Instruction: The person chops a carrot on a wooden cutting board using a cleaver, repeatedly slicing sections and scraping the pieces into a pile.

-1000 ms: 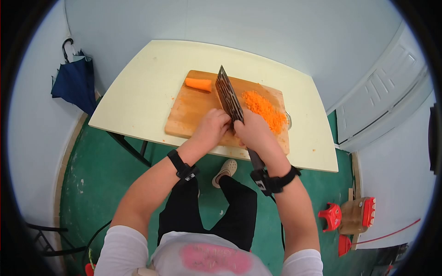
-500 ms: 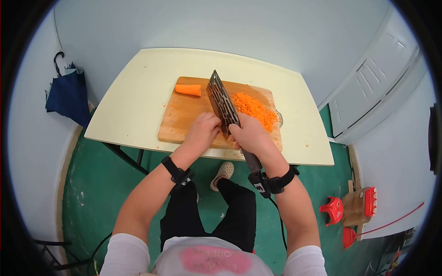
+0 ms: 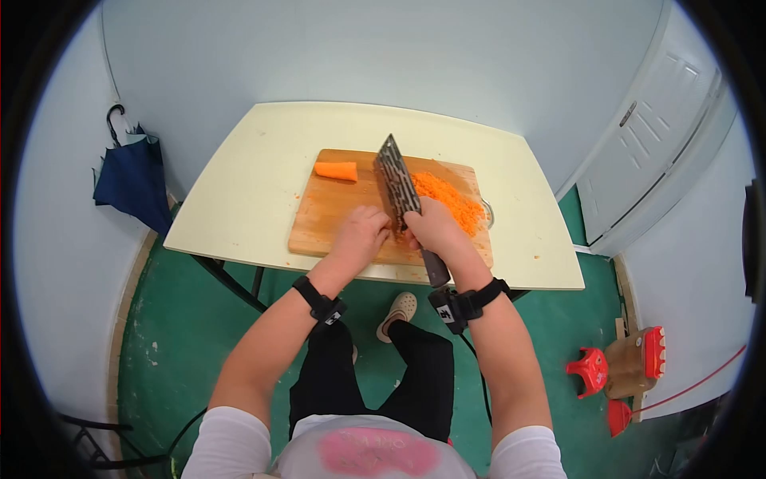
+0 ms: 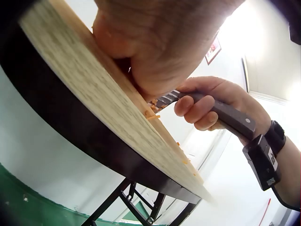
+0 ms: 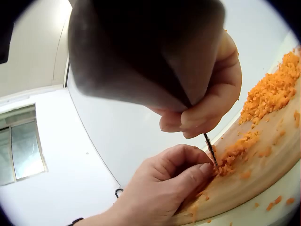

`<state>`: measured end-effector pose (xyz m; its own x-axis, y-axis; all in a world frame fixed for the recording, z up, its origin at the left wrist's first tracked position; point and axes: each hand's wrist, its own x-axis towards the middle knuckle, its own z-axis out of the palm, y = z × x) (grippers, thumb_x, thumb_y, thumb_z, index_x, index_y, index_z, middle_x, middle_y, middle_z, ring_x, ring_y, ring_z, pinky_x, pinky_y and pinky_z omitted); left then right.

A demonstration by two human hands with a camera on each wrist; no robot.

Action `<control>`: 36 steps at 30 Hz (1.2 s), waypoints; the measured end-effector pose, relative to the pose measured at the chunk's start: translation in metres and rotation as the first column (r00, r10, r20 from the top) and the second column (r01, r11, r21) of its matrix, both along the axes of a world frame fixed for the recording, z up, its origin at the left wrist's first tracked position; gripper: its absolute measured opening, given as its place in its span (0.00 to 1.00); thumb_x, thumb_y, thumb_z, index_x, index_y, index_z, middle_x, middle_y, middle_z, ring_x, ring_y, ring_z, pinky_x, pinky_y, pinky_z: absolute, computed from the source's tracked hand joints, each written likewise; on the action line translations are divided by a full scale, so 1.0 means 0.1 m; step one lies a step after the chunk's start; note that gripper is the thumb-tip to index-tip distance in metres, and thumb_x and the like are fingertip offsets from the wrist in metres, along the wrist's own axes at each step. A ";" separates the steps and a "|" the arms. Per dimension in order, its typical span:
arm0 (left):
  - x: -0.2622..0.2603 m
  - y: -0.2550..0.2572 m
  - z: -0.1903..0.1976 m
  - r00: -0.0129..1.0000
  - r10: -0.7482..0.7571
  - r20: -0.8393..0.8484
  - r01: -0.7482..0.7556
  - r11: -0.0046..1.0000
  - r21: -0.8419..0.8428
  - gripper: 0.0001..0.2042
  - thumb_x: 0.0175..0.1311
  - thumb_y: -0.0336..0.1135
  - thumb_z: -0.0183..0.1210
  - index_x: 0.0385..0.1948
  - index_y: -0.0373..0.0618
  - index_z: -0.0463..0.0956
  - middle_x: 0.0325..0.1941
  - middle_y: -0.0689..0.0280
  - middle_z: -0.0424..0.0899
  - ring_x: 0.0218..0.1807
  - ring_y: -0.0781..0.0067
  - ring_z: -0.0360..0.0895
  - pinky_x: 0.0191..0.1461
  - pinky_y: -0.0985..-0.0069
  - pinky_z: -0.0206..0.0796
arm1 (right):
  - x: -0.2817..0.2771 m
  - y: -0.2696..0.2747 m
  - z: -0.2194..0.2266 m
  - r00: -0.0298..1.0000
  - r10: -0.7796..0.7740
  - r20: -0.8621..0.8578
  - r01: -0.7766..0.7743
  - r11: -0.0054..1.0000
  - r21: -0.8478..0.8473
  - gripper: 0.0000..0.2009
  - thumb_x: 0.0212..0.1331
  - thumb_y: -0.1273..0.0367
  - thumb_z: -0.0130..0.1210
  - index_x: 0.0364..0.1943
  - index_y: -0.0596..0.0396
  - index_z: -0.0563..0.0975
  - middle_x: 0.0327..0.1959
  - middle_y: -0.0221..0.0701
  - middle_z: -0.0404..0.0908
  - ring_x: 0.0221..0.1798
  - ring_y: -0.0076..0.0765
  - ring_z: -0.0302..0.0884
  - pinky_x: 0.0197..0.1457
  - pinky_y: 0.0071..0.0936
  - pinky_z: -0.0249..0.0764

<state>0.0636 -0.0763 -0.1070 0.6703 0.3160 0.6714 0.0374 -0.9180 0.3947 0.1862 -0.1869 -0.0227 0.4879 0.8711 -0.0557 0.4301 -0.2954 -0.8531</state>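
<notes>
My right hand (image 3: 440, 226) grips the dark handle of a kitchen cleaver (image 3: 396, 177) with a patterned, dark-streaked blade. The blade stands edge down, close over the wooden cutting board (image 3: 319, 217). Just left of it, my left hand (image 3: 361, 234) rests on the board near its front edge, fingers curled. In the right wrist view its thumb and fingers (image 5: 190, 176) pinch carrot pieces right beside the blade, largely hidden by the hand. Chopped carrot (image 5: 238, 149) lies on the blade's other side. A larger heap of minced carrot (image 3: 449, 201) covers the board's right part.
A carrot chunk (image 3: 336, 171) lies at the board's back left. A metal handle loop (image 3: 487, 212) sticks out at the right. The pale table (image 3: 239, 184) carries the board and scattered crumbs. A blue umbrella (image 3: 132, 176) hangs on the left wall.
The head view has shifted slightly, so table and board sit lower in it. The cleaver stays beside the left hand, its blade leaning a little differently. Both hands keep their holds.
</notes>
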 end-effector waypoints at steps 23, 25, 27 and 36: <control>-0.03 0.01 0.03 0.999 -0.047 -0.018 0.046 0.998 -0.047 0.06 0.51 0.25 0.61 0.30 0.40 0.76 0.33 0.58 0.76 0.41 0.53 0.73 0.46 0.63 0.68 | -0.24 -0.21 0.09 0.993 0.017 0.118 -0.014 1.000 -0.024 0.10 0.57 0.71 0.47 0.32 0.68 0.73 0.21 0.51 0.78 0.23 0.51 0.80 0.32 0.43 0.76; 0.00 0.06 -0.01 0.999 -0.054 -0.004 0.054 0.997 -0.056 0.05 0.51 0.25 0.61 0.30 0.40 0.76 0.32 0.58 0.76 0.41 0.53 0.73 0.46 0.62 0.68 | -0.18 -0.06 0.08 0.988 0.044 0.147 -0.032 0.996 -0.081 0.10 0.57 0.71 0.47 0.32 0.68 0.73 0.21 0.51 0.78 0.22 0.50 0.80 0.31 0.42 0.76; -0.01 0.03 0.00 0.997 -0.072 0.013 0.072 0.996 -0.058 0.05 0.51 0.25 0.61 0.30 0.40 0.76 0.32 0.58 0.76 0.41 0.52 0.73 0.46 0.62 0.68 | -0.16 -0.02 0.06 0.982 0.061 0.177 -0.038 0.991 -0.131 0.10 0.57 0.72 0.47 0.32 0.69 0.73 0.21 0.51 0.78 0.22 0.50 0.80 0.30 0.41 0.76; -0.09 0.00 0.02 0.997 -0.070 -0.009 0.069 0.991 -0.116 0.05 0.53 0.25 0.61 0.31 0.39 0.75 0.35 0.57 0.76 0.42 0.52 0.73 0.46 0.62 0.68 | -0.24 -0.17 0.09 0.993 -0.032 0.111 0.029 0.999 0.027 0.11 0.58 0.70 0.46 0.33 0.67 0.73 0.22 0.52 0.77 0.23 0.50 0.79 0.32 0.42 0.76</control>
<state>0.0549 -0.0763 -0.1048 0.7020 0.3434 0.6239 -0.0189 -0.8668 0.4983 0.1626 -0.2043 -0.0142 0.5163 0.8561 0.0222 0.5140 -0.2890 -0.8076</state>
